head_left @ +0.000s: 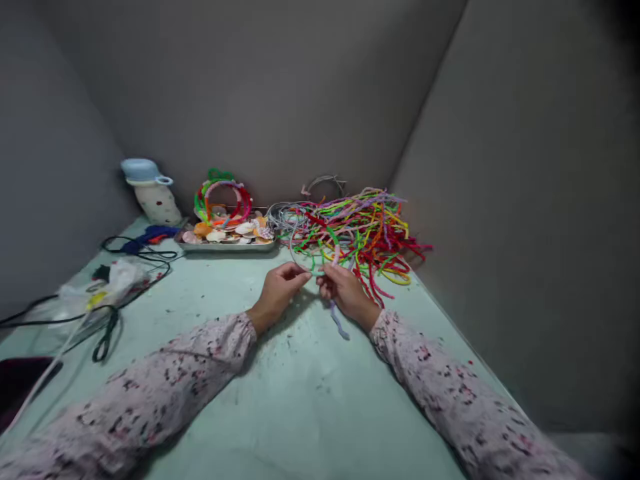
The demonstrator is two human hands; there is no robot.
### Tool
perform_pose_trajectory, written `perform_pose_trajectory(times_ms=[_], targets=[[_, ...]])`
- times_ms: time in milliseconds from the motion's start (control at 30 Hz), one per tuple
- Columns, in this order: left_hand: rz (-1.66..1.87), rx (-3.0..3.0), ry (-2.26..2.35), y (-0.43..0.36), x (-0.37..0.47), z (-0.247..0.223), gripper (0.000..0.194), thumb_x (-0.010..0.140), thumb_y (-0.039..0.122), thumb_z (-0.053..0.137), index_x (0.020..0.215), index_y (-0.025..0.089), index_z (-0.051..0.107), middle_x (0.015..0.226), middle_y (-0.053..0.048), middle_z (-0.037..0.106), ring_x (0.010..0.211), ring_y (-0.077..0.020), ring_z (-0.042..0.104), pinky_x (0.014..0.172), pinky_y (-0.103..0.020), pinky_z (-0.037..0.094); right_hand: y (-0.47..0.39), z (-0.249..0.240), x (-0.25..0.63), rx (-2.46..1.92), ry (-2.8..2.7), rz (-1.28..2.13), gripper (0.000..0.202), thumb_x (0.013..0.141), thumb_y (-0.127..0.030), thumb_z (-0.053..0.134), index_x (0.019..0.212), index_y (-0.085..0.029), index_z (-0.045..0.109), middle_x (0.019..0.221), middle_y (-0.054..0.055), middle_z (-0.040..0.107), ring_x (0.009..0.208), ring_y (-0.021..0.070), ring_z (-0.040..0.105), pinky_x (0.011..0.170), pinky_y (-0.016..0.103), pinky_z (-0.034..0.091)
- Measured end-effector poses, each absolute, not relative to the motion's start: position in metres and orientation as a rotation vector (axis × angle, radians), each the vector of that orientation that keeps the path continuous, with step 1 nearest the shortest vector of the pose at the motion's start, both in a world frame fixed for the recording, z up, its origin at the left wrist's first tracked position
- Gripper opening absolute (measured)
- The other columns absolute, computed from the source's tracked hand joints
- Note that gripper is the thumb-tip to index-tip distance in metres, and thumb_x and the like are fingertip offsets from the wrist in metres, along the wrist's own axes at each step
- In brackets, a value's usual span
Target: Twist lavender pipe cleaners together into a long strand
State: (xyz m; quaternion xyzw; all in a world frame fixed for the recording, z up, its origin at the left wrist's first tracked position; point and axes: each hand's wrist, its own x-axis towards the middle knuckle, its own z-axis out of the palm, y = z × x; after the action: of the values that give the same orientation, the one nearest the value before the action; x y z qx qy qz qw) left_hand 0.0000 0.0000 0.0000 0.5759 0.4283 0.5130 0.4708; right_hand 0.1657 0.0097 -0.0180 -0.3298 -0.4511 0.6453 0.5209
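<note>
A thin wire ring [337, 253] stands upright between my hands, its right side covered in pale pink fuzzy pipe cleaner and its left side bare. My left hand [280, 290] pinches the lower left of the ring between thumb and fingers. At the lower right, my right hand [347, 291] is closed on the ring where a pale green wrap shows. From under my right hand a lavender pipe cleaner [339, 321] dangles towards the table. My fingertips are close together, and what lies inside the right fingers is partly hidden.
Behind the ring lies a heap of coloured pipe cleaners [373, 230] beside coiled grey wire [287, 217]. A shallow tray [227, 247] holds shells and several wrapped rings [245, 200]. At left are a bottle [155, 193], black cord [107, 333] and plastic bag [123, 277]. Grey walls enclose the table [280, 413].
</note>
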Motion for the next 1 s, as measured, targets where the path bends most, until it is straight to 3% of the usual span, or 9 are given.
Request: perform_pose_trajectory(times_ms=[267, 500, 1000], targets=[[1.246, 1.4, 0.942, -0.0029, 0.0008, 0.0053, 0.017, 0.073, 0.03, 0.067, 0.076, 0.014, 0.062, 0.059, 0.004, 0.052, 0.05, -0.0072, 0.042, 0.049, -0.021, 0.034, 0.01, -0.0175, 0.1665, -0.786, -1.1, 1.584, 0.03, 0.082, -0.045, 0.061, 0.083, -0.016, 0.056, 0.062, -0.002, 0.064, 0.042, 0.0053, 0.055, 0.037, 0.013, 0.038], [1.244, 1.368, 0.962, -0.0021, 0.0004, 0.0033, 0.023, 0.073, 0.034, 0.069, 0.083, 0.014, 0.064, 0.06, 0.004, 0.053, 0.049, -0.0071, 0.042, 0.047, -0.021, 0.033, 0.0084, -0.0136, 0.1658, -0.79, -1.037, 1.587, 0.03, 0.079, -0.045, 0.065, 0.081, -0.016, 0.056, 0.061, -0.002, 0.063, 0.042, 0.0056, 0.054, 0.036, 0.014, 0.037], [1.199, 1.171, 0.82, 0.0012, -0.0003, 0.0022, 0.019, 0.07, 0.029, 0.071, 0.076, 0.015, 0.061, 0.059, 0.004, 0.051, 0.051, -0.0062, 0.042, 0.048, -0.02, 0.031, 0.0102, -0.0172, 0.1667, -0.77, -1.05, 1.602, 0.03, 0.081, -0.045, 0.063, 0.078, -0.016, 0.057, 0.061, -0.001, 0.064, 0.042, 0.0066, 0.055, 0.037, 0.015, 0.039]])
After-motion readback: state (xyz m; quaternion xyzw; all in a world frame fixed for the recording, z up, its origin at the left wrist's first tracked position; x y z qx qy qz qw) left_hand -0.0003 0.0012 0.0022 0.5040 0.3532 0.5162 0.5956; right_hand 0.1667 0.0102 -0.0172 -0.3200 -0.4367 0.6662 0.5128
